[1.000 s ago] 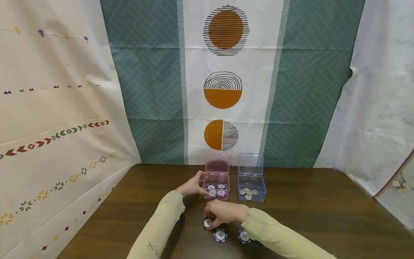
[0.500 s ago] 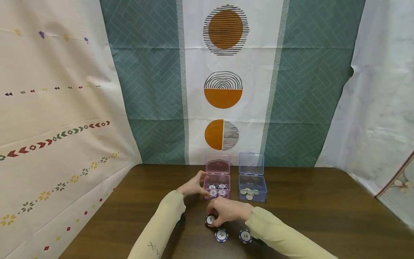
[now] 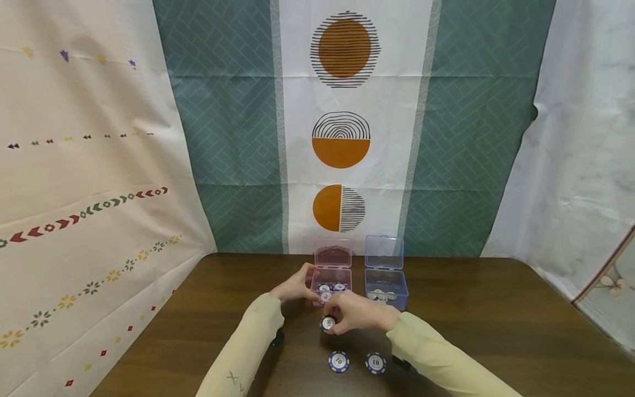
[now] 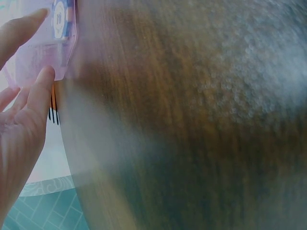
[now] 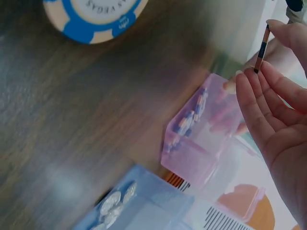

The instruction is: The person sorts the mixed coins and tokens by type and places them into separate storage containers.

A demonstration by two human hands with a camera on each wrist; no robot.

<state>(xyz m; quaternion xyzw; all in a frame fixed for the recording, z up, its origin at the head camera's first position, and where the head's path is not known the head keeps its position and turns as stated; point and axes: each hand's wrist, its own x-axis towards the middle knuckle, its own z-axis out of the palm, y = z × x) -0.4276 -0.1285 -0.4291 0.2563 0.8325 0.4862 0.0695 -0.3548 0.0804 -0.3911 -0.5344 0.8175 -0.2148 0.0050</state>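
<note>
Right hand [image 3: 359,313] pinches a black poker chip [image 3: 328,323] by its edge between thumb and fingertips, the chip held clear of the bench [image 3: 496,331] and just short of the pink box [image 3: 331,286]; the right wrist view shows the same chip [image 5: 261,48] edge-on between the fingertips [image 5: 249,81], with the box [image 5: 201,143] beyond it. Left hand [image 3: 296,285] rests against the pink box's left wall at roughly 9 o'clock of the box, fingers fairly straight and touching the plastic; the left wrist view shows fingers [image 4: 41,91] laid along the box wall [image 4: 45,52], a blue chip inside visible through it. The pink box stands open, lid upright at its 12 o'clock side, and holds several blue-and-white chips [image 3: 339,286]. Just beside it at 3 o'clock stands a blue box [image 3: 386,286], also open with lid upright, holding a small heap of silver coins [image 3: 381,296] — the two boxes near each other, not seen to touch. On the bench at 6 o'clock of the held chip lie two blue chips marked 10, flat and apart: one [image 3: 338,361] directly below the right hand, the other [image 3: 375,363] at its 3 o'clock, near the right sleeve [image 3: 436,358]. Patterned cloth hangs behind the bench
</note>
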